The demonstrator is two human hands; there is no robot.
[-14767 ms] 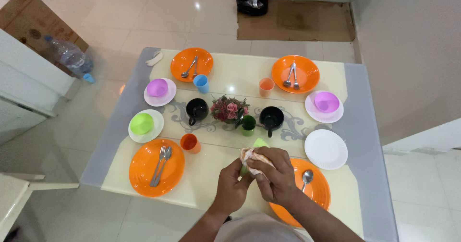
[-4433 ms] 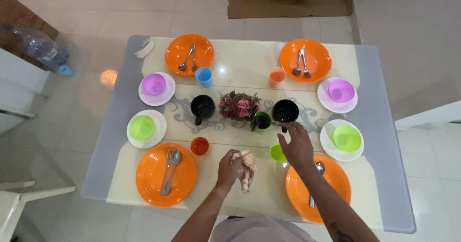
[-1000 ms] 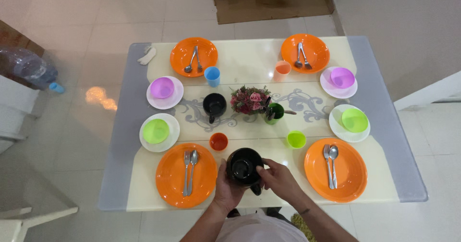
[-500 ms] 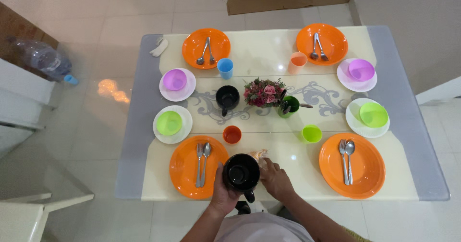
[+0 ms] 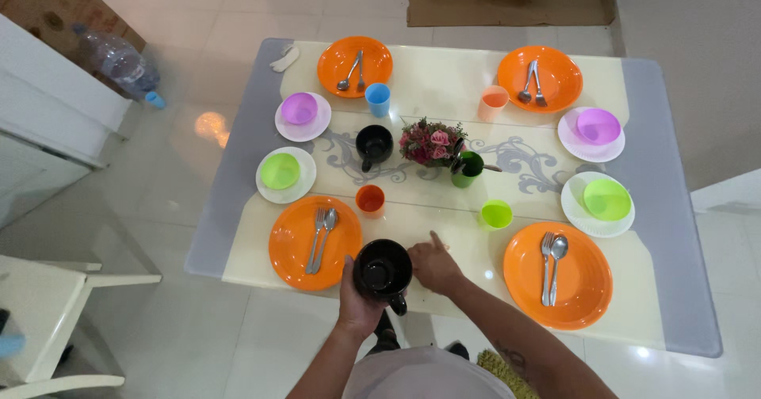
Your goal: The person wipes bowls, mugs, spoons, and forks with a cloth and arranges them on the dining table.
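A black mug [image 5: 383,271] is held at the near edge of the tabletop [image 5: 444,98].

From the head view, the mug is gripped by the left hand [image 5: 354,304], fingers closed around its side, mouth facing up and handle turned toward the person. The right hand [image 5: 433,266] is laid just beside the mug, curled with one finger extended; whether anything is clasped cannot be told. An orange plate [image 5: 295,248] bearing a fork and spoon is seen just left, an orange cup [image 5: 370,200] behind it.
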